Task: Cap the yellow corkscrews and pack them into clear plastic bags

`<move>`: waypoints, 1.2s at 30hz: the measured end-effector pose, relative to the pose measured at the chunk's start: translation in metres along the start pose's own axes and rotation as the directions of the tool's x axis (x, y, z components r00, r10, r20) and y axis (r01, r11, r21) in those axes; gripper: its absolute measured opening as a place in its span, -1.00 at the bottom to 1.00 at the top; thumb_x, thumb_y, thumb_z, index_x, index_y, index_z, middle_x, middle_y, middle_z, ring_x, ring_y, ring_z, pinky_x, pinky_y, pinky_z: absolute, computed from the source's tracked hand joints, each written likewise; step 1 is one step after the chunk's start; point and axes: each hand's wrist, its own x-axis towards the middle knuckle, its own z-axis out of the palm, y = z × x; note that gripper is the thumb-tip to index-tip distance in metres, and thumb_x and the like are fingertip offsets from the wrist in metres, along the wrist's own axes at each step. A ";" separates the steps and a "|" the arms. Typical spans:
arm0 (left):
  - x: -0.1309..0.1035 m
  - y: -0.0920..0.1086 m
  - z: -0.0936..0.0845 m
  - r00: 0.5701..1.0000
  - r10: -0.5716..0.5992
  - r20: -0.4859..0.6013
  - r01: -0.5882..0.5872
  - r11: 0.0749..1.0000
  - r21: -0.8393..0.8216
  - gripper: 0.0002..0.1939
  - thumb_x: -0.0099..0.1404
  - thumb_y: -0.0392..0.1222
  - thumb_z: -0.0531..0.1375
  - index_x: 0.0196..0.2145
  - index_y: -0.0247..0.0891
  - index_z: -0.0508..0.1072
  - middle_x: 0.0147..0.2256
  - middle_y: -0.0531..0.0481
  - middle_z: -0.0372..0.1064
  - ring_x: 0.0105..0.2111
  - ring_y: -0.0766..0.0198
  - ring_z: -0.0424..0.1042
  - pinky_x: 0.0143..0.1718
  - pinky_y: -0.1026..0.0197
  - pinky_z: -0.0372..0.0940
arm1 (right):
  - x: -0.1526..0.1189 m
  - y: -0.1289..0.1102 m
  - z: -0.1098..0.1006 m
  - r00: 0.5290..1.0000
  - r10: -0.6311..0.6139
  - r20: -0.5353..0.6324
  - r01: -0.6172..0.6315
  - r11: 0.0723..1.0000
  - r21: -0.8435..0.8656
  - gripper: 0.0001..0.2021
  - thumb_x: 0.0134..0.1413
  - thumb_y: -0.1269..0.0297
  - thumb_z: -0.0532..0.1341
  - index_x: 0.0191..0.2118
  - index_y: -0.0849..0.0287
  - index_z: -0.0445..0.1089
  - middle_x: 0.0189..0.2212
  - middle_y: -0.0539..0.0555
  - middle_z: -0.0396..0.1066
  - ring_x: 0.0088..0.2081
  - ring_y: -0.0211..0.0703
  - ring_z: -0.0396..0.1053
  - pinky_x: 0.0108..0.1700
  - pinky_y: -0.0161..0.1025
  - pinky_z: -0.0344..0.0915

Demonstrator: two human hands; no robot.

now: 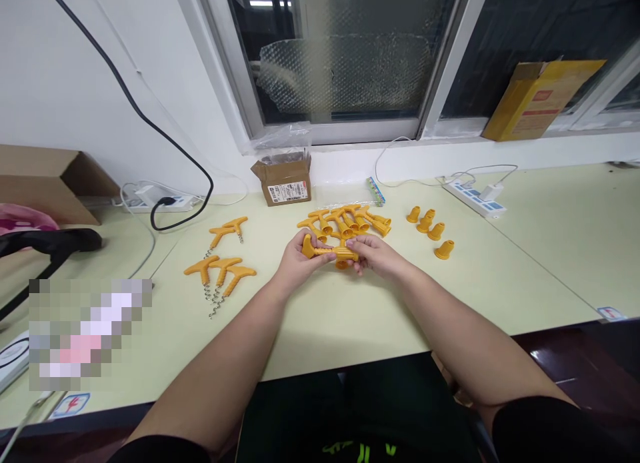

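Head view (forward, downward) over table (320,330)

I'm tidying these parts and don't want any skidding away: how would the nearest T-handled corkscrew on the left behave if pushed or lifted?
The corkscrew would probably feel stiff, since its spiral looks like metal. Its broad crossbar should discourage rolling; pushed, it may pivot instead, with that narrow spiral at one end.

Even light brightens the desk (565,230), softly shadowed near its front edge, a white streak (270,3) glows in the dark window (385,16), pixelation (90,333) masks the lower left, and wide-angle stretching distorts the margins.
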 end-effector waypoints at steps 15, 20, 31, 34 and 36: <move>0.022 0.001 -0.103 0.832 0.297 -0.469 0.129 0.718 0.684 -0.74 0.28 -0.04 0.24 -0.13 -0.15 0.33 -0.04 -0.09 0.43 0.07 0.06 0.40 0.23 -0.03 0.23 | 0.002 0.006 -0.003 0.926 -0.360 -0.112 0.318 0.906 -0.278 -0.62 0.15 -0.07 0.31 -0.23 0.04 0.16 -0.38 -0.09 0.25 -0.45 -0.28 0.19 -0.43 -0.30 0.22; 0.022 -0.011 -0.136 0.769 0.133 -0.626 0.497 0.492 0.715 -0.74 0.14 -0.15 0.28 -0.18 -0.17 0.46 0.01 -0.23 0.37 0.20 -0.19 0.22 0.32 -0.22 0.07 | 0.008 0.008 -0.008 0.857 -0.455 -0.242 0.290 0.813 -0.504 -0.67 0.13 -0.02 0.31 -0.22 0.05 0.24 -0.26 0.03 0.33 -0.38 -0.17 0.23 -0.38 -0.22 0.24; 0.024 -0.011 -0.133 0.770 -0.127 -0.626 0.623 0.364 0.692 -0.70 -0.01 -0.19 0.33 -0.25 -0.18 0.52 0.08 -0.35 0.43 0.18 -0.41 0.31 0.15 -0.43 0.20 | 0.018 0.016 -0.018 0.813 -0.416 -0.407 0.071 0.766 -0.639 -0.64 0.18 -0.14 0.25 -0.13 0.02 0.31 -0.36 -0.01 0.38 -0.47 -0.13 0.27 -0.34 -0.16 0.21; 0.025 -0.009 -0.130 0.771 -0.147 -0.619 0.622 0.377 0.686 -0.71 -0.01 -0.20 0.33 -0.26 -0.14 0.51 -0.07 -0.25 0.52 0.09 -0.34 0.40 0.10 -0.36 0.24 | 0.021 0.016 -0.022 0.800 -0.413 -0.435 0.019 0.742 -0.670 -0.62 0.15 -0.15 0.27 -0.15 0.02 0.26 -0.31 0.02 0.41 -0.44 -0.12 0.28 -0.33 -0.16 0.20; 0.025 -0.010 -0.128 0.777 -0.178 -0.604 0.618 0.394 0.680 -0.70 0.02 -0.20 0.33 -0.23 -0.13 0.49 -0.17 -0.19 0.56 -0.01 -0.26 0.47 0.05 -0.28 0.28 | 0.023 0.016 -0.024 0.796 -0.414 -0.442 0.000 0.729 -0.684 -0.61 0.12 -0.13 0.30 -0.16 0.03 0.25 -0.30 0.02 0.41 -0.42 -0.12 0.28 -0.32 -0.17 0.20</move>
